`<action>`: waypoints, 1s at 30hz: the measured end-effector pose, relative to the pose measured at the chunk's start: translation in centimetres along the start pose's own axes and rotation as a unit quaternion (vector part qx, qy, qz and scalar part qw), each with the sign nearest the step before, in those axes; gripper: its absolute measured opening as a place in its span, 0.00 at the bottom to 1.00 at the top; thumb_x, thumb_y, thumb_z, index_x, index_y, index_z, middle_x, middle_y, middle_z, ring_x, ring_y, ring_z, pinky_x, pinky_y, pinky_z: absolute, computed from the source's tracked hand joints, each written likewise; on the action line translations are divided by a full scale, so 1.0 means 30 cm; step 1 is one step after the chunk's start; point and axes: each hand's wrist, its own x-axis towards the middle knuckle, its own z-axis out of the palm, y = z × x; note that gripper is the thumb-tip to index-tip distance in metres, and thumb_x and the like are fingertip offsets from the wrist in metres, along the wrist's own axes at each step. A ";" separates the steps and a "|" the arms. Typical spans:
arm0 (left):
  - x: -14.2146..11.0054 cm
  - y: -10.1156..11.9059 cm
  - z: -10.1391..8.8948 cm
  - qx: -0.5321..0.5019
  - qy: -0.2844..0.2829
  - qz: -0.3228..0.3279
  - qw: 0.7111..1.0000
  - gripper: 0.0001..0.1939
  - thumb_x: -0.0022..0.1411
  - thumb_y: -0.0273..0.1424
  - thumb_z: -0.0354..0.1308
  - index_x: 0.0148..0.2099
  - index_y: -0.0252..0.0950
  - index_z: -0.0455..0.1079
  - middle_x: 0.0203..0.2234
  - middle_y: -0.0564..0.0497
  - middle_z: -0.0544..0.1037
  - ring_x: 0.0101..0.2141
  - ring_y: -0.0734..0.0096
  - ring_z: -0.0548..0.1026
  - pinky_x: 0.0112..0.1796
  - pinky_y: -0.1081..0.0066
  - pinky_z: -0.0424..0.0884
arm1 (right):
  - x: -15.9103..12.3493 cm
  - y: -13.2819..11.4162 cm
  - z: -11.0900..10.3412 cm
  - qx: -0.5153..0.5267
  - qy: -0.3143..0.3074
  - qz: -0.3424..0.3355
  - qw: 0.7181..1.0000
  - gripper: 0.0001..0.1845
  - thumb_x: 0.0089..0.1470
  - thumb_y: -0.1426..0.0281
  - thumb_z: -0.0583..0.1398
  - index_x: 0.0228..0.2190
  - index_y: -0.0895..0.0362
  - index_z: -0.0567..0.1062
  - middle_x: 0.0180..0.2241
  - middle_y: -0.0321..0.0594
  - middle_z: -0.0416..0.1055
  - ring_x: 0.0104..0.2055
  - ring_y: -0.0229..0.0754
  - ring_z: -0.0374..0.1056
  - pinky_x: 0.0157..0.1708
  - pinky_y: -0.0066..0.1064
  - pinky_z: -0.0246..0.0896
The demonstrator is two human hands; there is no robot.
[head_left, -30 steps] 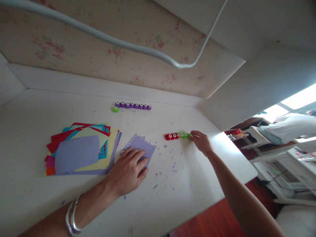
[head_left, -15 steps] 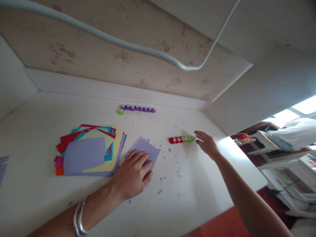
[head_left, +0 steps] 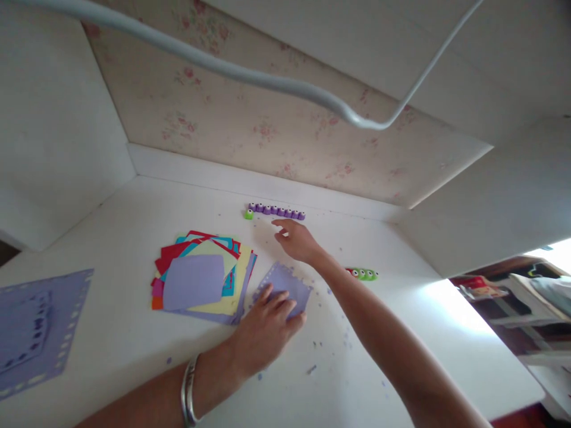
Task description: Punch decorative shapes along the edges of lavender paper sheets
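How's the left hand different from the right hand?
The left hand lies on a purple sheet; the right hand is near the purple punches. The left hand has a silver bangle at its wrist; the right hand has none. Neither wears a glove.

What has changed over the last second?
The right hand has come away from the end green piece and moved left and farther from the person, near the purple row. The view turned left, bringing another purple sheet into sight. The left hand stays on the holed purple sheet.
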 end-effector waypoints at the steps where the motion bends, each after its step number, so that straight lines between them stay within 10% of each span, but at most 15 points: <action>1: -0.001 0.000 -0.001 0.002 -0.003 0.003 1.000 0.15 0.70 0.27 0.50 0.56 0.44 0.68 0.46 0.49 0.75 0.54 0.58 0.70 0.59 0.48 0.57 | 0.047 -0.024 0.022 -0.035 -0.013 -0.015 0.999 0.24 0.60 0.75 0.54 0.57 0.57 0.71 0.57 0.46 0.71 0.50 0.43 0.72 0.53 0.34 0.66; 9: 0.004 0.000 -0.015 0.004 -0.023 0.017 1.000 0.11 0.70 0.28 0.50 0.50 0.41 0.72 0.48 0.48 0.75 0.54 0.55 0.69 0.58 0.44 0.56 | 0.286 -0.102 0.094 -0.124 -0.083 -0.037 0.988 0.30 0.56 0.82 0.54 0.59 0.55 0.69 0.59 0.47 0.69 0.56 0.49 0.69 0.54 0.37 0.63; 17: 0.012 0.015 -0.042 -0.004 -0.004 -0.047 0.999 0.21 0.68 0.42 0.53 0.56 0.35 0.69 0.53 0.41 0.71 0.56 0.51 0.66 0.57 0.52 0.62 | 0.272 -0.081 0.064 -0.146 -0.101 -0.045 0.983 0.13 0.60 0.77 0.58 0.46 0.58 0.75 0.49 0.50 0.75 0.52 0.49 0.71 0.50 0.36 0.63; 25: 0.019 0.027 -0.042 0.005 -0.013 -0.073 0.997 0.14 0.67 0.39 0.56 0.47 0.34 0.72 0.45 0.42 0.74 0.51 0.52 0.69 0.54 0.52 0.66 | -0.078 -0.048 -0.058 0.039 0.024 0.081 0.996 0.12 0.62 0.64 0.60 0.46 0.54 0.71 0.39 0.44 0.79 0.42 0.48 0.77 0.41 0.36 0.68; 30: 0.025 0.024 -0.047 0.024 -0.013 -0.051 0.998 0.14 0.67 0.31 0.54 0.53 0.35 0.70 0.44 0.42 0.75 0.49 0.54 0.72 0.52 0.52 0.68 | -0.411 0.033 -0.051 0.354 0.090 0.181 0.913 0.17 0.54 0.55 0.65 0.36 0.53 0.70 0.32 0.40 0.78 0.34 0.44 0.76 0.35 0.36 0.72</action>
